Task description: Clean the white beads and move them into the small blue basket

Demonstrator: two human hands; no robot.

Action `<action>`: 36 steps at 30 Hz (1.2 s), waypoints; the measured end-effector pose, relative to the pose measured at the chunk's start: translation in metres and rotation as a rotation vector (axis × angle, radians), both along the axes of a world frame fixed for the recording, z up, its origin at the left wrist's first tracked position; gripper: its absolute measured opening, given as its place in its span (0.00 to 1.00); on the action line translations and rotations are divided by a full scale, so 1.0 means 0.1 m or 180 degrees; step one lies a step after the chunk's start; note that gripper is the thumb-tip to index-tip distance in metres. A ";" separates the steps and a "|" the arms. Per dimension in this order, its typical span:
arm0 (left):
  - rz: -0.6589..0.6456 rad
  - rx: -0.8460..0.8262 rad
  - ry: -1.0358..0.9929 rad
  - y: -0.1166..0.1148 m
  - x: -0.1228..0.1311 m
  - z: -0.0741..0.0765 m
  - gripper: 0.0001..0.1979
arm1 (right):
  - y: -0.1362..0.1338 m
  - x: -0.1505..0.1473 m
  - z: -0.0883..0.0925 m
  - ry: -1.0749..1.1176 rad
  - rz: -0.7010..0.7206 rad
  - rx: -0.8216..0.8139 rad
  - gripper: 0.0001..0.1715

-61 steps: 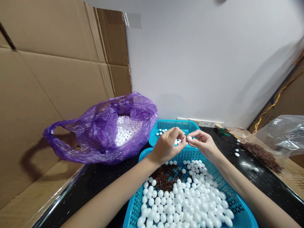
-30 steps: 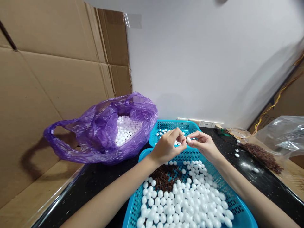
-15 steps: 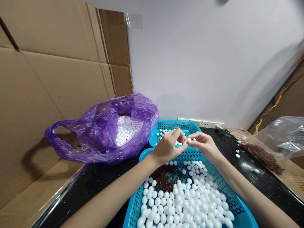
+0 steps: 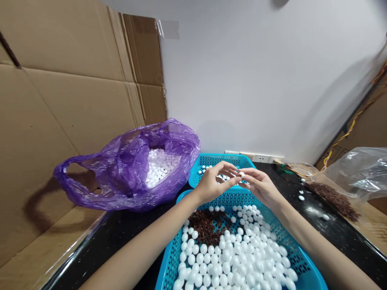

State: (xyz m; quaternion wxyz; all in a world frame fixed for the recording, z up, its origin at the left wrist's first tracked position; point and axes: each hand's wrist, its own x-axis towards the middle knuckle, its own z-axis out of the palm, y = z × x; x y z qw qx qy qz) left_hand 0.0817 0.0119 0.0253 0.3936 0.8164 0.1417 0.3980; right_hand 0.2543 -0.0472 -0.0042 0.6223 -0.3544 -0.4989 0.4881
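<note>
The fingers [image 4: 253,173] of the right hand [image 4: 266,188] held a small white ball [image 4: 242,175] in a tight little pinch. The fingers of the left hand [image 4: 208,185] curved round a gap, and their tips came right up to the ball; I could not tell if they pinched something too. To do this well, I think both hands needed to be soft and steady: the right hand had to stop the ball from rolling, and the left tips had to make slow, tiny moves so it did not slip.

The ball was at the right fingertips, just beside the left ones, up above the baskets. The near basket [image 4: 316,278] had lots of white balls [image 4: 226,267] and some brown bits [image 4: 208,227]. The far basket [image 4: 220,156] had more balls. To the left lay a purple bag [image 4: 117,173], open, with balls inside. To the right, loose balls [image 4: 301,198] lay on the black counter [image 4: 287,209], near a brown pile [image 4: 332,197] in or by a clear bag [image 4: 359,167].
</note>
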 end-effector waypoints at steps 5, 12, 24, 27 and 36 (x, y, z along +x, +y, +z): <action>-0.0254 -0.0230 -0.0001 0.06 -0.01 -0.06 0.12 | 0.00 0.01 -0.01 0.0030 0.0107 -0.0021 0.09; -0.0322 -0.0412 -0.0124 0.12 -0.01 -0.09 0.11 | -0.02 -0.02 0.02 -0.0044 0.0085 -0.0069 0.10; -0.0192 -0.0509 -0.0010 0.09 -0.01 -0.07 0.08 | -0.01 0.00 -0.01 -0.0194 0.0178 0.0069 0.08; -0.0161 -0.0491 -0.0037 0.08 0.00 -0.06 0.08 | 0.00 0.00 -0.01 -0.0215 0.0162 0.0084 0.08; 0.0036 -0.0410 0.0247 0.09 -0.01 -0.07 0.11 | 0.01 -0.02 0.00 -0.0132 0.0060 0.0093 0.07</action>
